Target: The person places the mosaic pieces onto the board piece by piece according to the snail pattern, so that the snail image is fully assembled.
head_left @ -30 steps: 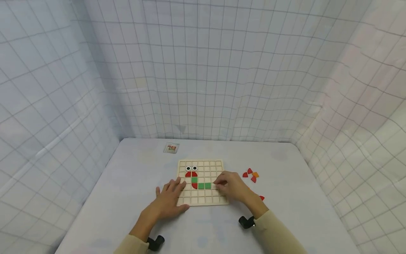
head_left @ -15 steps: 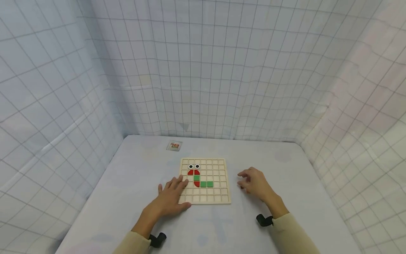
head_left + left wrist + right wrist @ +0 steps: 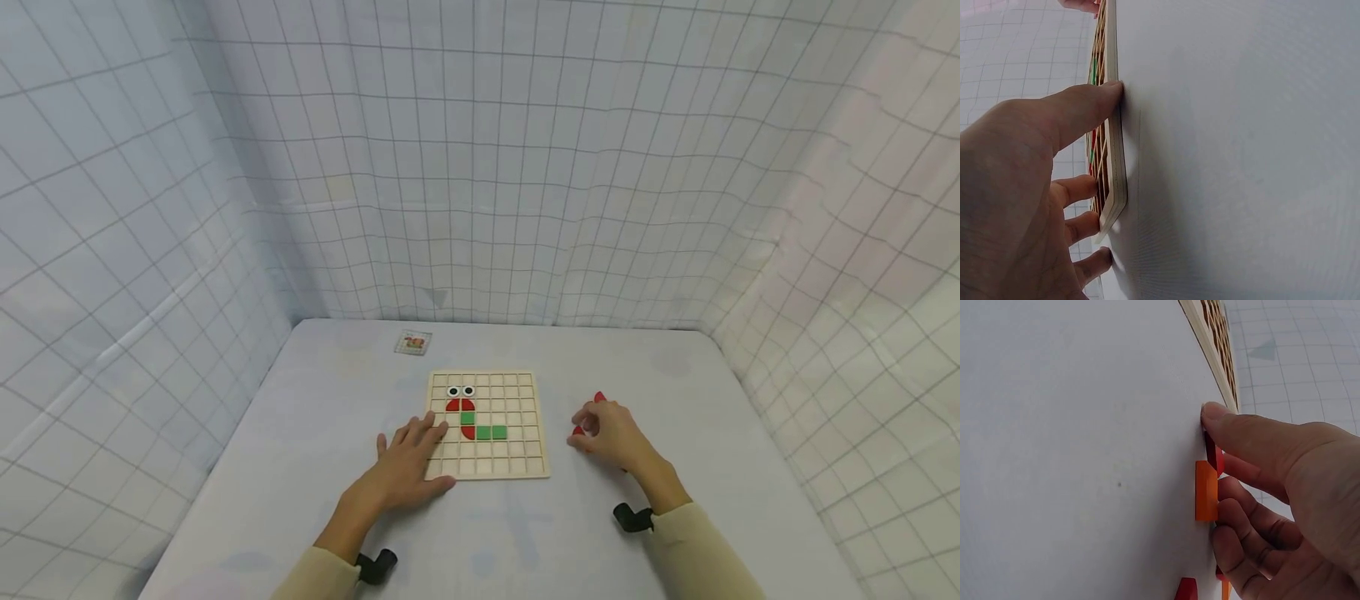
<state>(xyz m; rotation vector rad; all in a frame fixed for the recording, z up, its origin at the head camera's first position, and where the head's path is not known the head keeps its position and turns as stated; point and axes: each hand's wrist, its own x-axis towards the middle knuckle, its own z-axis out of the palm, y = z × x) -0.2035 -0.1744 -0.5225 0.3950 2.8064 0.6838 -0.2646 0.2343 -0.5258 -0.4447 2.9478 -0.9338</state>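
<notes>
A square wooden grid board [image 3: 517,454] lies on the table. On it are two eye tiles [image 3: 461,392], red quarter-circle tiles [image 3: 453,406] and green square tiles [image 3: 483,432]. My left hand [image 3: 405,471] rests with spread fingers on the board's left side, its thumb along the front edge [image 3: 1113,144]. Right of the board, my right hand [image 3: 611,435] has thumb and index finger around a red quarter-circle tile [image 3: 1211,450] on the table. An orange square tile [image 3: 1205,490] stands out beside its curled fingers. Other loose tiles are partly hidden under this hand.
A small picture card [image 3: 413,342] lies behind the board to the left. Another red tile [image 3: 599,397] lies just beyond the right hand. White gridded cloth walls [image 3: 487,167] enclose the table at the back and both sides.
My right hand has left the board and moved right to the loose tiles, where its thumb and index finger have closed on a red one. The left hand has stayed put.
</notes>
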